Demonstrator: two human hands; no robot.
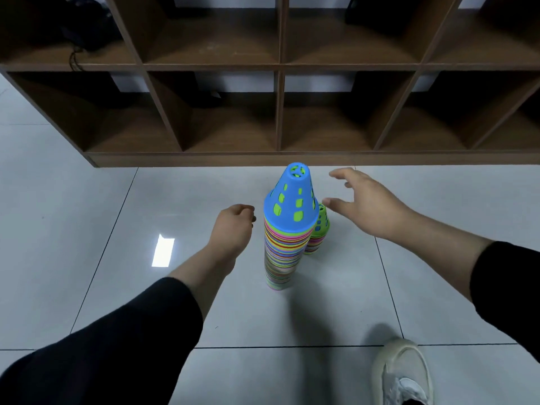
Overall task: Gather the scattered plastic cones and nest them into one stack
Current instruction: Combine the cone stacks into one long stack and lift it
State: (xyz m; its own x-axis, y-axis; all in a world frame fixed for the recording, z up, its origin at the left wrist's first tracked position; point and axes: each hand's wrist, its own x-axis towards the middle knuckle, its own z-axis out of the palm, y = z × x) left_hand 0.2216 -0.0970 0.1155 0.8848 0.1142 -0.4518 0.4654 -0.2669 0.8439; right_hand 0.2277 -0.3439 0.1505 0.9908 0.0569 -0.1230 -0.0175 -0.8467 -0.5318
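Observation:
A tall stack of nested, many-coloured cones (282,252) stands upright on the floor, topped by a blue perforated cone (292,200). Just behind and to its right stands a shorter stack topped by a green cone (320,226), partly hidden by the tall one. My left hand (232,226) is just left of the tall stack, fingers curled shut, holding nothing I can see. My right hand (362,200) hovers to the right of both stacks, fingers spread, thumb close to the green cone, not touching.
A brown wooden cubby shelf (280,156) stands on the floor right behind the stacks. The floor is pale glossy tile (146,206) with a light reflection at the left. A white shoe (401,375) is at the bottom right.

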